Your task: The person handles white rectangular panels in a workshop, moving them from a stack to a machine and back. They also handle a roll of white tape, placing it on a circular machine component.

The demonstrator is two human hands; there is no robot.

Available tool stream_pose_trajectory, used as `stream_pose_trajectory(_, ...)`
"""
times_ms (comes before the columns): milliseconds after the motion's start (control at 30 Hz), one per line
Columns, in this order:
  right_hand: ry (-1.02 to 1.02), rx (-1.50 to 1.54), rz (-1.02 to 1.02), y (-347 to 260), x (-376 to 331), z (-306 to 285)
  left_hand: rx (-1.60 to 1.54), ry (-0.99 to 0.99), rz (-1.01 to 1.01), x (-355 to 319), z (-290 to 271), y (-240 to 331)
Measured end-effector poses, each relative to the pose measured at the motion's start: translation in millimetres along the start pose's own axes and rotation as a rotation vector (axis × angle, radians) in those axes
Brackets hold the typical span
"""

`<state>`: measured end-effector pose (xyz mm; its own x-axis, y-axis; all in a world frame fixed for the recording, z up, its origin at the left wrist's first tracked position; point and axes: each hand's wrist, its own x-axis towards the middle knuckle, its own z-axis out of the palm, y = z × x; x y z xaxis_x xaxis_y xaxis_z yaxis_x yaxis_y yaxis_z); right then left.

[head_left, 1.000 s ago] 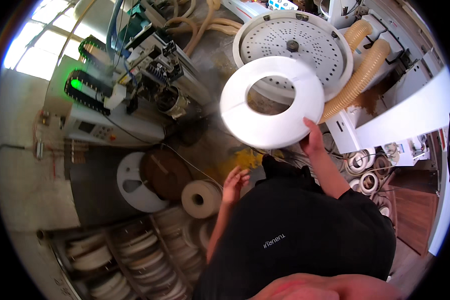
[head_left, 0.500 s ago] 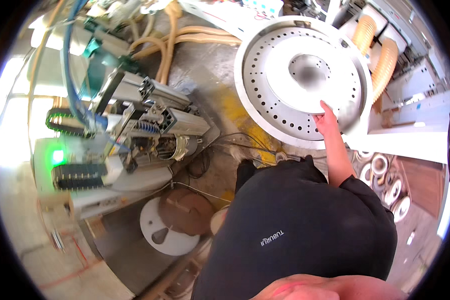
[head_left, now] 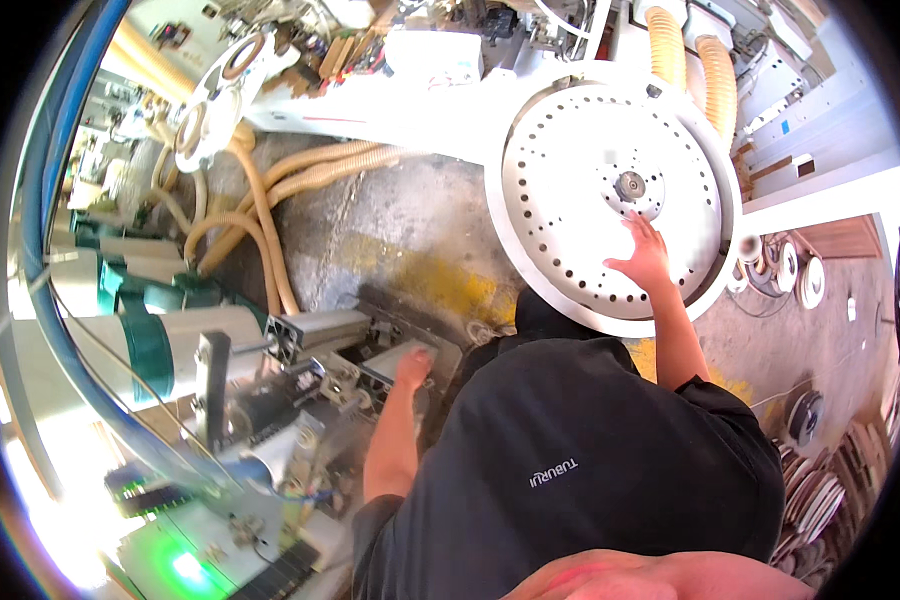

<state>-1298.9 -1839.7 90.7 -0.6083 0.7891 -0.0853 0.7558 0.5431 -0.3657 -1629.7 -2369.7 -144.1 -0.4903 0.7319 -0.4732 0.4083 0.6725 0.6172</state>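
Observation:
My right hand (head_left: 645,258) is spread over a large round metal plate (head_left: 570,215), its fingers reaching toward the small central hub (head_left: 631,186). Nothing shows in its grasp. Rows of dark holes ring the plate, and a raised pale rim (head_left: 497,190) surrounds it. Down to the left, my left hand (head_left: 413,368) is at a grey metal rail (head_left: 385,362) of a machine. Its fingers are small and blurred, so I cannot tell how they are closed or whether they grip the rail.
Tan ribbed hoses (head_left: 270,250) run across the floor at left. Two more hoses (head_left: 667,45) rise behind the plate. A thick blue hose (head_left: 45,200) arcs at far left. Several stacked discs (head_left: 810,500) stand at lower right. A cluttered bench (head_left: 430,58) is at the back.
The white disc with a wide centre hole, earlier over the plate at my right fingertips, no longer shows there. My right fingers are spread now. My left hand has come into view; the view has shifted.

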Motion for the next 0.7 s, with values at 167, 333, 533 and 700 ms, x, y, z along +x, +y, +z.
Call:
stream_pose_trajectory(167,-0.021,-0.037,0.158,-27.9,20.2,14.5,-0.188,0.129,-0.136,126.7,-164.2,52.8)
stream_pose_trajectory(333,0.042,-0.061,0.203,-53.8,29.4,12.6,-0.086,0.043,-0.082,219.0,-192.4,78.8)
stream_pose_trajectory(533,0.041,0.014,0.489,-103.4,63.1,24.2,-0.074,-0.311,-0.018,276.0,-196.4,139.2)
stream_pose_trajectory(700,0.132,-0.013,0.647,-131.2,110.4,44.6,-0.047,-0.336,0.101,382.2,-214.5,128.3)
